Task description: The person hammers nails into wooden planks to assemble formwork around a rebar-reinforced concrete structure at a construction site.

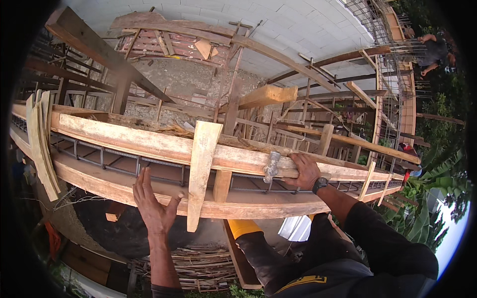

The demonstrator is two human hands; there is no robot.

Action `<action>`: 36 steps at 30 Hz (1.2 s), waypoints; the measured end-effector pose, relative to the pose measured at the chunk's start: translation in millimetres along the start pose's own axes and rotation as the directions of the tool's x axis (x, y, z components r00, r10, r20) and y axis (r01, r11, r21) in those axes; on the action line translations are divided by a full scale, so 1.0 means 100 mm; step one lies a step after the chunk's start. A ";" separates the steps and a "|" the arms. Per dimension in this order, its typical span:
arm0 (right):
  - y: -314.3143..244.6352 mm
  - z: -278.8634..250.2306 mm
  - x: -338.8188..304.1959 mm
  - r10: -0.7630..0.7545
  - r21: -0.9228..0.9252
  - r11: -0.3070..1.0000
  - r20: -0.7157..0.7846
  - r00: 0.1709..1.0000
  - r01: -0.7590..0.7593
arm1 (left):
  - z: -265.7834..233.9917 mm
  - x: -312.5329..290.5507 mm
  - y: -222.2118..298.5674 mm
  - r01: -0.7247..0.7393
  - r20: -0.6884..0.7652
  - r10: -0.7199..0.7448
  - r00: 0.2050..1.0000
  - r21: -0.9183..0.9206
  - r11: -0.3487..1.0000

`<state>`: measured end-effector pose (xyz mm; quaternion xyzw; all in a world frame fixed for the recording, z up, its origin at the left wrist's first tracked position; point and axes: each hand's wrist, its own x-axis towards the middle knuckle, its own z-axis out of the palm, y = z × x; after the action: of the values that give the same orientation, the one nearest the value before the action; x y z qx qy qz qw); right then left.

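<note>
A long wooden beam form (129, 141) runs across in front of me, two plank sides with a steel rebar cage (103, 158) between them. My right hand (304, 171) is wrapped round the short visible handle of a hammer (271, 167), whose metal head lies over the far plank. My left hand (155, 201) is at the near plank, fingers spread and pointing away from me, holding nothing. Between the hands, a pale wooden cleat (202, 171) spans both planks. Just right of it, a short wood block (222, 186) sits across the gap.
Several loose wood strips (40, 141) lie over the form's left end. Beyond stand timber posts and braces (268, 95) before a pale block wall (308, 30). Far below are rubble ground and stacked sticks (203, 268). Another person (435, 52) is at the upper right.
</note>
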<state>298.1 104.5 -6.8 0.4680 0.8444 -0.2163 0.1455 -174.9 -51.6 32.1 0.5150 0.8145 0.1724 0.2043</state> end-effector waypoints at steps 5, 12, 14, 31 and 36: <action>0.15 -0.13 -0.21 0.084 0.070 0.994 0.062 0.994 -0.089 | 1.12 -0.40 0.68 0.157 0.104 -0.170 0.980 0.117 0.981; 0.17 0.15 -0.17 -0.140 0.160 0.974 -0.142 0.980 0.162 | 0.79 -0.92 1.17 0.059 -0.123 -0.087 0.989 -0.218 0.974; 0.20 0.19 -0.16 -0.208 0.146 0.962 -0.151 0.966 0.230 | 0.94 -1.07 1.43 0.047 -0.062 -0.060 0.996 -0.183 0.982; 0.48 0.03 -0.38 -0.007 0.409 0.907 -0.236 0.972 0.105 | 1.16 -1.27 1.47 0.218 -0.320 -0.291 0.902 -0.246 0.945; 0.54 0.16 -0.43 0.045 0.404 0.913 -0.248 0.968 0.061 | 1.27 -1.25 1.71 0.079 -0.230 -0.086 0.969 -0.042 0.996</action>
<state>367.1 91.2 -13.6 0.5080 0.7940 -0.3276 -0.0648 70.0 -85.7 26.3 0.4537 0.8506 0.2357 0.1232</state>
